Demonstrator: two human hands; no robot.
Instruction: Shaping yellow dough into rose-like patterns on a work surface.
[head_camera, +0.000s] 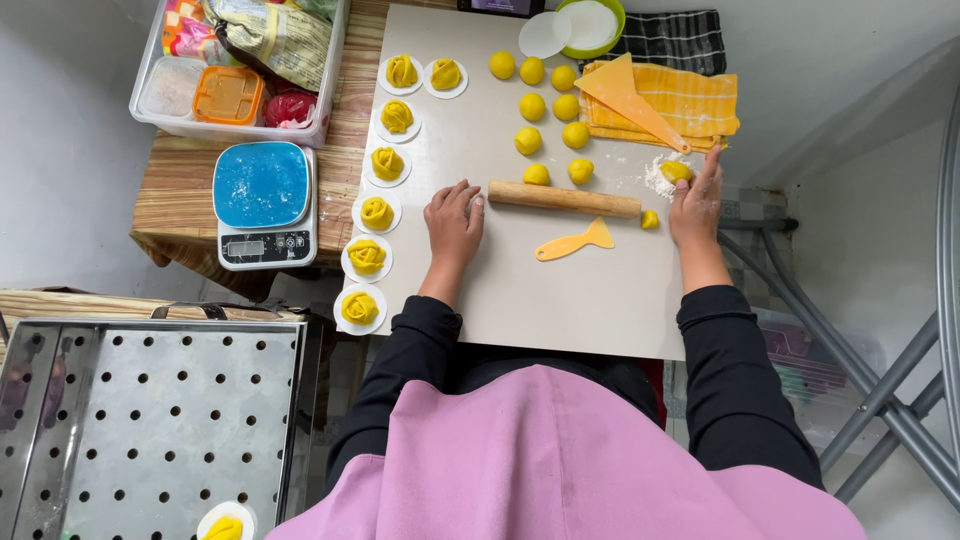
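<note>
A yellow dough ball (676, 170) is being touched by the fingertips of the right hand (695, 205) in a small flour pile (657, 181) at the right edge of the pale work mat (560, 290); whether it is being gripped cannot be told. The left hand (453, 222) is being rested flat and empty beside the wooden rolling pin (564, 199). Rose-shaped buns (376, 212) are being lined along the left edge, by a blue kitchen scale (263, 203). A perforated steel tray (150, 420) is lying near left.
</note>
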